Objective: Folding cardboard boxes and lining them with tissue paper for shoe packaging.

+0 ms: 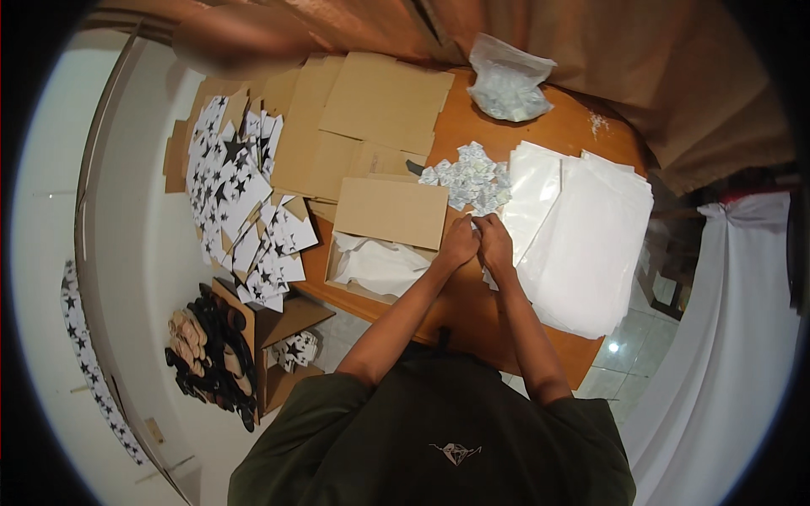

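My left hand (460,242) and my right hand (495,241) meet at the near edge of a pile of small printed sachets (472,175). Both are closed, fingertips pinched together around a small pale sachet (477,223), mostly hidden by the fingers. Left of my hands sits a cardboard box (371,293) with its brown lid (391,211) tipped back and white tissue paper (380,263) inside. A stack of white paper sheets (582,244) lies to the right of my right hand, with clear plastic sleeves (533,181) beside it.
Flat brown cardboard pieces (384,97) cover the table's far left. Star-patterned white cards (228,185) spread at the left edge. A clear plastic bag (509,84) of sachets stands at the back. Below left, a carton (287,337) adjoins a heap of dark and tan shoes (211,346).
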### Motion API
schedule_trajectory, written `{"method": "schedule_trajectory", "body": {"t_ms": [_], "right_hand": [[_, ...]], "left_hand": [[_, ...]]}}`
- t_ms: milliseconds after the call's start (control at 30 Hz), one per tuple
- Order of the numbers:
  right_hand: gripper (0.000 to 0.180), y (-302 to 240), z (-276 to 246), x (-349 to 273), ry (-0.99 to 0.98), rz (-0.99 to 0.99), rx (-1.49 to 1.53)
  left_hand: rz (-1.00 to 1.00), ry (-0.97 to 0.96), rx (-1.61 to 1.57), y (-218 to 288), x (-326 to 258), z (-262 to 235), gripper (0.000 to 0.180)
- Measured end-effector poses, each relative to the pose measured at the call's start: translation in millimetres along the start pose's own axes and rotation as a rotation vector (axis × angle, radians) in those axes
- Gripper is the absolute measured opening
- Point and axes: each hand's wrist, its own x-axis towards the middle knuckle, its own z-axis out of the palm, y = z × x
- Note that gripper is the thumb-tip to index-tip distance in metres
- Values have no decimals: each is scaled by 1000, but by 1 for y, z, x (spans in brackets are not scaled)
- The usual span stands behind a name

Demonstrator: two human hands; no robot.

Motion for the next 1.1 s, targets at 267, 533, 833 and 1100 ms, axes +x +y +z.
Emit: {"method": "schedule_trajectory", "body": {"t_ms": [267, 533, 833, 1100], "right_hand": [[13, -27, -11, -12, 280, -109, 74], [15, -98, 7, -58, 289, 129, 337], [17, -211, 103, -116, 73, 210, 713], [12, -301, 271, -132, -93, 311, 598]], "left_hand": [[47, 41, -150, 25, -22, -27, 46], [244, 167, -159, 12, -90, -93, 32], [189, 43, -507, -69, -195, -216, 15], [169, 2, -400, -260, -240, -323, 13]]}}
